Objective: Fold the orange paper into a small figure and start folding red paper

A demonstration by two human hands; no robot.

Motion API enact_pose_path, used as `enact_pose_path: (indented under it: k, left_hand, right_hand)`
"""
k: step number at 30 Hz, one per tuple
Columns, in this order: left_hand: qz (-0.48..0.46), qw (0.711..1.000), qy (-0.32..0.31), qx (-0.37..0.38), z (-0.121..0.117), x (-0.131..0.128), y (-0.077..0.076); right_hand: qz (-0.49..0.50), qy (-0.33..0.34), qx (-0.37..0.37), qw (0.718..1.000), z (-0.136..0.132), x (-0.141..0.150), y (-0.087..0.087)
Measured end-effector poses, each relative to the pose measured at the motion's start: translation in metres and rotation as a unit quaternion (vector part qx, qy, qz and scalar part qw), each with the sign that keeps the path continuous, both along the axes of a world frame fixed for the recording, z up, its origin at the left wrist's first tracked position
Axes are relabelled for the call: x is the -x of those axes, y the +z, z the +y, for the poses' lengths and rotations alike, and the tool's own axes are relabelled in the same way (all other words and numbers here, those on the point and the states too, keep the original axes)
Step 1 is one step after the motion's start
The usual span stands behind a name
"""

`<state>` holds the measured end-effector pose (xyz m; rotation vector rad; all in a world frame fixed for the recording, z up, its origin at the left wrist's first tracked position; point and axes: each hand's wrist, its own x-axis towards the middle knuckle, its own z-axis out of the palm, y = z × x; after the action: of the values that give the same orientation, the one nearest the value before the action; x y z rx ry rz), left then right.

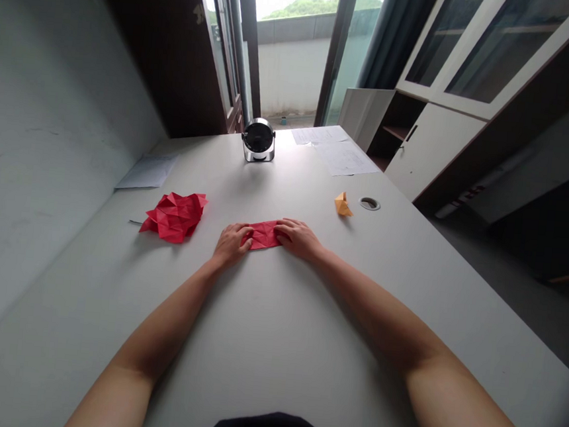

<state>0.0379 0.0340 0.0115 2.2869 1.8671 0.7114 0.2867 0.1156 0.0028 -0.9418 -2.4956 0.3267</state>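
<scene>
A strip of folded red origami paper (264, 235) with crossing creases lies on the white table in front of me. My left hand (232, 241) grips its left end, the thumb at the near edge and the fingers over the top. At the opposite end, my right hand (300, 237) has its fingers curled over the paper and the thumb beneath them. Both ends of the strip are partly hidden by my fingers. To the left sits a larger creased red paper piece (174, 217), apart from my hands. A small folded orange paper piece (343, 205) stands off to the right.
A round black and silver device (259, 139) on a stand is at the table's far side. Printed sheets (344, 159) lie at the back right, and a pale sheet (147, 171) by the left wall. A cable hole (370, 204) is set into the table (273, 345) near its right edge.
</scene>
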Motion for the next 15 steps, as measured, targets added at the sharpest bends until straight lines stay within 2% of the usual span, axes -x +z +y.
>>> enact_pose_path:
  k: [15]
  left_hand:
    - [0.013, 1.000, 0.000, 0.003, 0.0006, 0.0003, -0.0004]
  right_hand:
    - [-0.006, 0.001, -0.005, 1.000, 0.0029, -0.0007, -0.0058]
